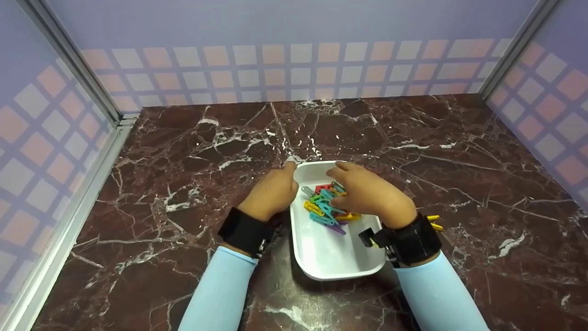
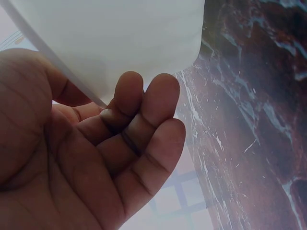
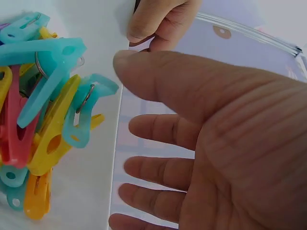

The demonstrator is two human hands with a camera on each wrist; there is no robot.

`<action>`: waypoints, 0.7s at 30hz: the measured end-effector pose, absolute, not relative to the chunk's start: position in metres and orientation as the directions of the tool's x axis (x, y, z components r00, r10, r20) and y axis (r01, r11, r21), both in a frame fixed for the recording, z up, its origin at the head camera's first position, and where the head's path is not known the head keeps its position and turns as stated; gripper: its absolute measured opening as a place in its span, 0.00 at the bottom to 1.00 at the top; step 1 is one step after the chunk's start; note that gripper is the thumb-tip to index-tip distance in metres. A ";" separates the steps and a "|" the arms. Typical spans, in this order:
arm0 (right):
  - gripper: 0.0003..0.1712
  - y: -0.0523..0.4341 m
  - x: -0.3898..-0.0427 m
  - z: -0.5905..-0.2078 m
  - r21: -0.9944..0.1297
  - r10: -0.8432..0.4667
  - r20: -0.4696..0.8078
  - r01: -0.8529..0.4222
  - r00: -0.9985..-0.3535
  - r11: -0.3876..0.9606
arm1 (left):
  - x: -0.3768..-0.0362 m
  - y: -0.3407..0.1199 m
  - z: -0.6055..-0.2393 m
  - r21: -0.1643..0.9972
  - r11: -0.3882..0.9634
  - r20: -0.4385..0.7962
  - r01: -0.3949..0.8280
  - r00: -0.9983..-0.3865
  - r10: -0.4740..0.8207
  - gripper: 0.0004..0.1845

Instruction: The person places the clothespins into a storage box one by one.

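Observation:
A white tray sits on the marble table, near the front. A heap of coloured clothespins lies in its far half: teal, yellow, red and orange. My left hand grips the tray's left rim near the far corner. In the left wrist view, the tray runs between the thumb and curled fingers of that hand. My right hand hovers over the heap with straight, spread fingers and holds nothing. The right wrist view shows the open right palm beside the clothespins.
A yellow clothespin lies on the dark red marble table, just right of my right wrist. Checkered walls with metal corner posts enclose the table on the left, back and right.

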State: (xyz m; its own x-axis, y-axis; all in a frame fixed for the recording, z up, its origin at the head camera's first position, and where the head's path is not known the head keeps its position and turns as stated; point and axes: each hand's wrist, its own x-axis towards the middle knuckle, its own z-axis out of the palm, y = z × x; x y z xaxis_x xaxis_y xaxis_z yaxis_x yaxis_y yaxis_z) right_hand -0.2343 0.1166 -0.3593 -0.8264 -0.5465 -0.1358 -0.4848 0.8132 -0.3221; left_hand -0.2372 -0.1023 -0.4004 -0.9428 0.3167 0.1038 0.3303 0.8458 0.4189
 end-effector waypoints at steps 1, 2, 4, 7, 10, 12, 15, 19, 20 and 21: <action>0.40 0.116 -0.234 -0.359 -0.323 -0.538 -0.147 -0.474 -0.830 0.819 | -0.237 -0.102 -0.401 0.423 0.844 0.103 0.329 -0.943 0.316 0.13; 0.41 0.116 -0.233 -0.359 -0.324 -0.531 -0.157 -0.464 -0.833 0.824 | -0.237 -0.102 -0.401 0.425 0.844 0.101 0.327 -0.944 0.315 0.14; 0.42 0.117 -0.233 -0.359 -0.324 -0.516 -0.170 -0.448 -0.839 0.834 | -0.237 -0.102 -0.400 0.427 0.846 0.092 0.318 -0.946 0.309 0.15; 0.44 0.116 -0.233 -0.358 -0.317 -0.507 -0.170 -0.440 -0.845 0.840 | -0.237 -0.102 -0.400 0.432 0.846 0.085 0.312 -0.948 0.306 0.16; 0.44 0.117 -0.234 -0.359 -0.309 -0.510 -0.159 -0.448 -0.845 0.839 | -0.237 -0.102 -0.400 0.429 0.850 0.075 0.304 -0.950 0.302 0.16; 0.45 0.117 -0.234 -0.359 -0.309 -0.510 -0.157 -0.448 -0.846 0.839 | -0.237 -0.102 -0.400 0.430 0.851 0.074 0.302 -0.951 0.300 0.16; 0.45 0.118 -0.234 -0.359 -0.307 -0.509 -0.154 -0.449 -0.847 0.839 | -0.237 -0.102 -0.400 0.429 0.852 0.074 0.300 -0.952 0.298 0.16; 0.44 0.121 -0.233 -0.355 -0.318 -0.501 -0.144 -0.439 -0.854 0.840 | -0.237 -0.102 -0.400 0.432 0.850 0.078 0.302 -0.951 0.298 0.15; 0.44 0.123 -0.232 -0.354 -0.326 -0.494 -0.143 -0.430 -0.858 0.842 | -0.237 -0.102 -0.400 0.433 0.849 0.080 0.303 -0.951 0.299 0.15; 0.44 0.125 -0.232 -0.352 -0.336 -0.487 -0.140 -0.421 -0.862 0.843 | -0.237 -0.102 -0.400 0.436 0.847 0.080 0.304 -0.951 0.300 0.15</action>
State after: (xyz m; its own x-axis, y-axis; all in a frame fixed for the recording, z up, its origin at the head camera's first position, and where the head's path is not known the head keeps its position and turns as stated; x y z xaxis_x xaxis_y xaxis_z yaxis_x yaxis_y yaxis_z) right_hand -0.2318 0.1251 -0.3520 -0.8624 -0.4865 -0.1400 -0.4207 0.8425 -0.3364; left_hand -0.2370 -0.1015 -0.4000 -0.9506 0.2997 0.0805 0.3039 0.8469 0.4364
